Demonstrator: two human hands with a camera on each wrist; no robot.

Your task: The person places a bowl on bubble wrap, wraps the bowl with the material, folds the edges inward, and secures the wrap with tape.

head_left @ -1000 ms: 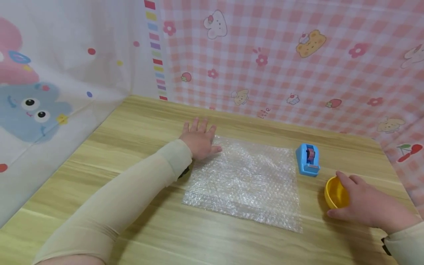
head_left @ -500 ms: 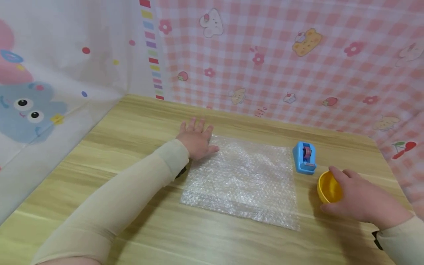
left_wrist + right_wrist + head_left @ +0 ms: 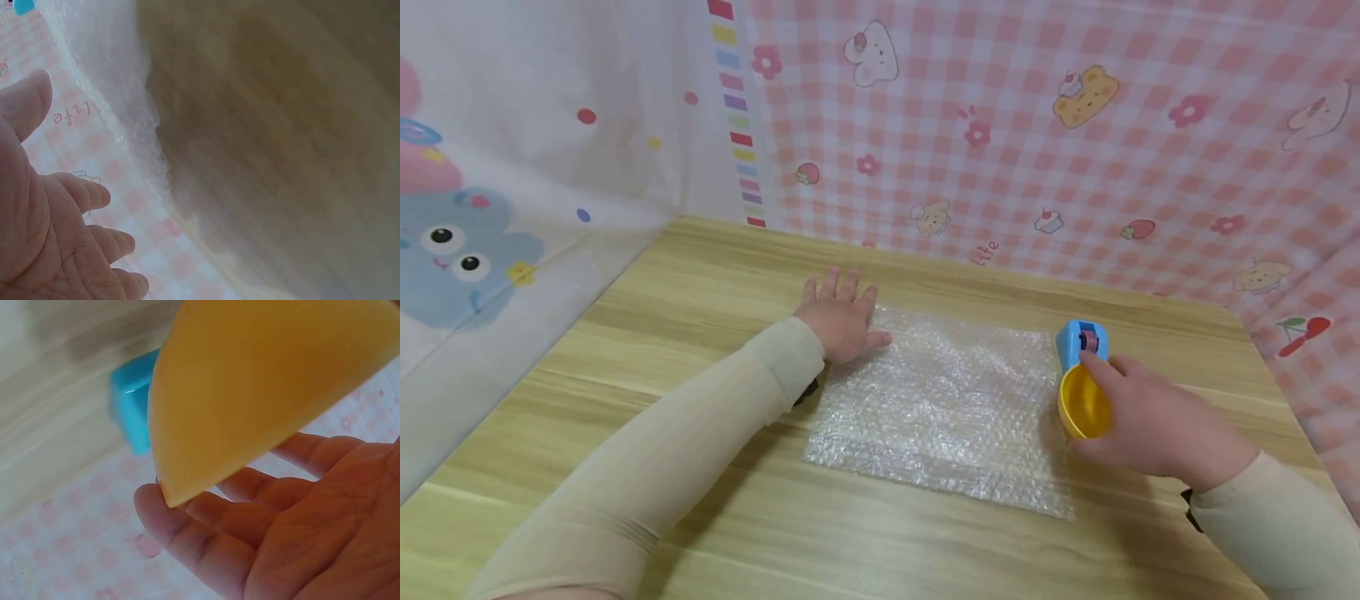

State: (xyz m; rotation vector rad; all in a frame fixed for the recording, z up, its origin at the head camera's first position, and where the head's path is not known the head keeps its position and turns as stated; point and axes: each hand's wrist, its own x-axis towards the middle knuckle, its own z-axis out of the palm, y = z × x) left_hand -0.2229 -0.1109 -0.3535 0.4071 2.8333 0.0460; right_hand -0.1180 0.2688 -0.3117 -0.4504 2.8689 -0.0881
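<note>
A sheet of bubble wrap (image 3: pixel 947 408) lies flat on the wooden table. My left hand (image 3: pixel 838 325) is at its far left corner, fingers spread and straight, with the thumb over the sheet. In the left wrist view the palm of that hand (image 3: pixel 56 237) shows, holding nothing. My right hand (image 3: pixel 1157 421) grips a yellow bowl (image 3: pixel 1081 404) by its rim, tilted, at the right edge of the wrap. The right wrist view shows the bowl's outer side (image 3: pixel 269 387) close up, with fingers at the rim. Just behind it, a blue tape dispenser (image 3: pixel 1070 342) is partly hidden by the bowl.
The wooden tabletop (image 3: pixel 737 533) reaches to a pink checked cloth (image 3: pixel 1022 125) at the back. A white cloth with cartoon prints (image 3: pixel 572 75) hangs along the left side.
The right hand has carried the yellow bowl leftward, from right of the tape dispenser to in front of it. The left hand stays at the wrap's corner. The head view has shifted slightly.
</note>
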